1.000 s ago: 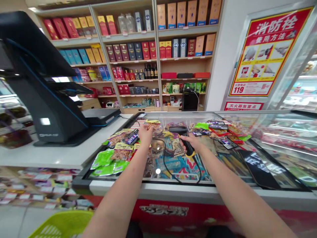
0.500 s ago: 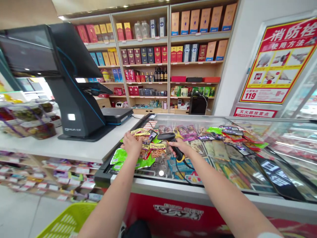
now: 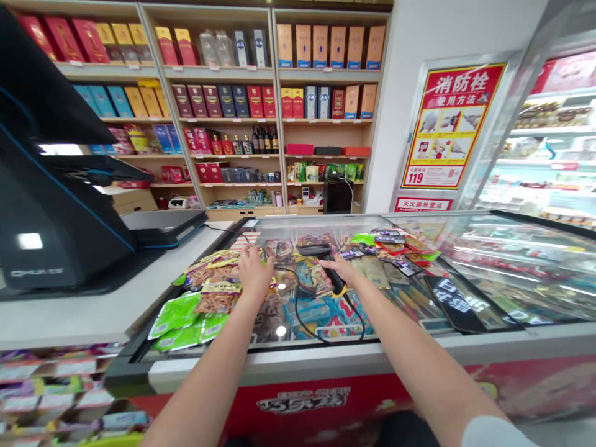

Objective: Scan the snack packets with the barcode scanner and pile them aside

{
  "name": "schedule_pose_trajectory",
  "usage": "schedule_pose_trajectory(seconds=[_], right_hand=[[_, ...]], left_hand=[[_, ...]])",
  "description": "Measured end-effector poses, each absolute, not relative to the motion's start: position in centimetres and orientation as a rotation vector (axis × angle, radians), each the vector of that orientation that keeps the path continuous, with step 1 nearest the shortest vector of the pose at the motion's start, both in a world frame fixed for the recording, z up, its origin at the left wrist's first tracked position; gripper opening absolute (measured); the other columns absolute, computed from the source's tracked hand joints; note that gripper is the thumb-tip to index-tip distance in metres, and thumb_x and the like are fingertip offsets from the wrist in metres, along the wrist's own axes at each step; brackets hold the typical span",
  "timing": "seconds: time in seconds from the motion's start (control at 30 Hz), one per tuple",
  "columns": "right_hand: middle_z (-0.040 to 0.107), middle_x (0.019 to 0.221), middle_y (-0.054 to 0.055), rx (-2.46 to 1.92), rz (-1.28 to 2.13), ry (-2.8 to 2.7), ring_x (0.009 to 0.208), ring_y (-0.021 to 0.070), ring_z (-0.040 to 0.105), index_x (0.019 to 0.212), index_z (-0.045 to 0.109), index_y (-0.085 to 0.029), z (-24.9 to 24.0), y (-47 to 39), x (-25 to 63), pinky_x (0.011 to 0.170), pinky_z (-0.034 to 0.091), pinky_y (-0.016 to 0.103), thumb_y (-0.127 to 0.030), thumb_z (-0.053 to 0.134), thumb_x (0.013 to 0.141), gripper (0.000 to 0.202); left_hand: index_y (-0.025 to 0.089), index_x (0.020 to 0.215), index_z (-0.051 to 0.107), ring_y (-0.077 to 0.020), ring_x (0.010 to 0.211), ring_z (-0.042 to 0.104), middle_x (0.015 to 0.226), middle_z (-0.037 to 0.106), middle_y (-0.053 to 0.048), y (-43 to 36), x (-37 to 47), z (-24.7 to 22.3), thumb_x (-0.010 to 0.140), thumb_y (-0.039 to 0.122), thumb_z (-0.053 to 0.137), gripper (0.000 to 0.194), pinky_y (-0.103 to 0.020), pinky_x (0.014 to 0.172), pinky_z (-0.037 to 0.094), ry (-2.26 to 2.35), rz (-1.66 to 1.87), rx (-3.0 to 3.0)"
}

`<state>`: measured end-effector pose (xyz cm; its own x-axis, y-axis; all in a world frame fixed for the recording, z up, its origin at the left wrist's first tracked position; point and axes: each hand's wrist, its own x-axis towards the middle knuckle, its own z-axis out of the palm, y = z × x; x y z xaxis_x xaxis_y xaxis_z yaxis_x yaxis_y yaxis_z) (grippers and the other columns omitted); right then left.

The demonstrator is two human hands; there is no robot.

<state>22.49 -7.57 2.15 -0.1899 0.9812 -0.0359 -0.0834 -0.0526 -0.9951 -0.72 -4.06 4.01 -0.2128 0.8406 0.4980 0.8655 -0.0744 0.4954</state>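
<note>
My right hand (image 3: 342, 270) is wrapped round the handle of a black and yellow barcode scanner (image 3: 331, 266), its head above the glass top of a freezer chest (image 3: 410, 343). The scanner's black cable (image 3: 302, 320) loops down over the glass. At the right edge of a pile of snack packets (image 3: 216, 297), my left hand (image 3: 254, 270) has its fingers apart, with nothing visibly gripped; its underside is hidden. Yellow-topped packets lie on the pile, and green packets (image 3: 179, 320) spread towards me at its near left.
More packets (image 3: 391, 242) lie at the right on the glass, with a dark sign (image 3: 454, 304) nearer me. A white counter (image 3: 107, 304) with a black checkout machine (image 3: 69, 211) and a scale (image 3: 162, 226) adjoins on the left. Shelves of boxes (image 3: 242, 102) stand behind.
The view has swung to the right and closer. My left hand has shifted from the top of the snack pile to its right edge. The scanner is now farther from the packets, still in my right hand.
</note>
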Motion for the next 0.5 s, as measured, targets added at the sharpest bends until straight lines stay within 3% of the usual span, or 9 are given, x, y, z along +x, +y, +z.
schedule_pose_trajectory(seconds=[0.27, 0.5], right_hand=[[0.057, 0.049, -0.006, -1.139, 1.222, -1.003, 0.034, 0.0097, 0.049, 0.088, 0.054, -0.018, 1.2, -10.5, 32.7, 0.034, 0.043, 0.022, -0.042, 0.074, 0.064, 0.039], [0.057, 0.051, -0.006, -1.126, 1.138, -0.912, 0.036, 0.0096, 0.050, 0.093, 0.054, -0.020, -0.1, -12.4, 37.6, 0.035, 0.045, 0.022, -0.043, 0.072, 0.069, 0.038]], left_hand=[[0.019, 0.109, 0.066, -0.0364, 0.123, 0.050, 0.132, 0.055, -0.020, -2.3, 12.9, 2.0, 0.082, 0.046, 0.058, 0.039, -0.054, 0.097, 0.039, -2.084, -0.944, -2.436], [0.017, 0.101, 0.069, -0.0438, 0.123, 0.048, 0.129, 0.057, -0.025, -0.1, 20.1, 0.4, 0.076, 0.055, 0.060, 0.046, -0.062, 0.095, 0.036, -2.264, -0.956, -2.383]])
